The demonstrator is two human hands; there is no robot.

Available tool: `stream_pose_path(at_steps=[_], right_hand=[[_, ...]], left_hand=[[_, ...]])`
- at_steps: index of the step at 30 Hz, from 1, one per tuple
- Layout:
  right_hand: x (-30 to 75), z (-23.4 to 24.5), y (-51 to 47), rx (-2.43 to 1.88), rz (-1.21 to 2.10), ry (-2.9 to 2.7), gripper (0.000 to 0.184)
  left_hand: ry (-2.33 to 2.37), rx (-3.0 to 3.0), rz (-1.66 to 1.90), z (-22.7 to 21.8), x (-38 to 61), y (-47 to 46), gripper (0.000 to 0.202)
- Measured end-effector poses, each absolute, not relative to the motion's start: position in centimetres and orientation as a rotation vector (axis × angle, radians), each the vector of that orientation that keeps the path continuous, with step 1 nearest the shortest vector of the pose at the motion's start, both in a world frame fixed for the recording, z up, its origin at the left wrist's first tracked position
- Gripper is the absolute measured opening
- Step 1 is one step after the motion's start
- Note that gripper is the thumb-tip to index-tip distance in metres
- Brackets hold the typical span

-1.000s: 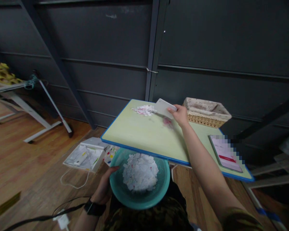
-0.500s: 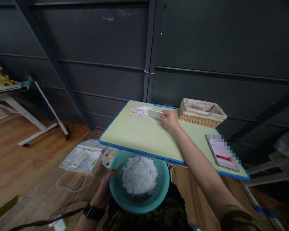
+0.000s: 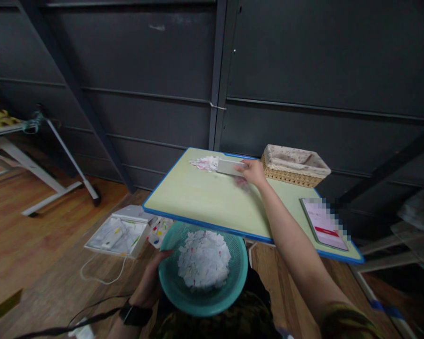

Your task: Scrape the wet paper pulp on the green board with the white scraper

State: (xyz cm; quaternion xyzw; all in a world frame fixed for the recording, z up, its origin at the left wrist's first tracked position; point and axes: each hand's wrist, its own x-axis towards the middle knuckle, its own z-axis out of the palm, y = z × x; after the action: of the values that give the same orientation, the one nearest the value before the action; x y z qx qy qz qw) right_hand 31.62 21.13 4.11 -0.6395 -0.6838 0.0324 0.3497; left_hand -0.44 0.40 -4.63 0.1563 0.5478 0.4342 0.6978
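My right hand (image 3: 254, 172) reaches across the pale green table (image 3: 205, 197) and grips a flat white card (image 3: 229, 167), its edge set down just right of a small heap of paper scraps (image 3: 205, 163) at the far side. My left hand (image 3: 151, 280) holds the rim of a teal bowl (image 3: 203, 275) below the table's near edge. The bowl is full of white paper scraps (image 3: 204, 258) with a few coloured bits. A black watch sits on my left wrist.
A wicker basket (image 3: 295, 165) stands at the table's far right. A phone (image 3: 324, 222) lies near the right corner. On the wooden floor to the left lies an open white box (image 3: 118, 231) with a cable. A white metal stand (image 3: 45, 160) is far left.
My right hand has lowered the white card from a raised tilt down onto the table beside the scrap heap. The left hand and bowl stay nearly put.
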Motion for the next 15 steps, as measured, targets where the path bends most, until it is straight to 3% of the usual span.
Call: stream_pose_path(at_steps=[10,15], right_hand=[[31.5,4.8,20.7,-1.701,0.089,-1.794,0.025],[27.2,4.0,18.5,-1.684,-0.147,-1.995,0.035]], left_hand=[[1.204,0.384,0.962,-4.5,-0.5,0.4,0.046],[1.204,0.366,0.958,-4.9,-0.6,0.5,0.050]])
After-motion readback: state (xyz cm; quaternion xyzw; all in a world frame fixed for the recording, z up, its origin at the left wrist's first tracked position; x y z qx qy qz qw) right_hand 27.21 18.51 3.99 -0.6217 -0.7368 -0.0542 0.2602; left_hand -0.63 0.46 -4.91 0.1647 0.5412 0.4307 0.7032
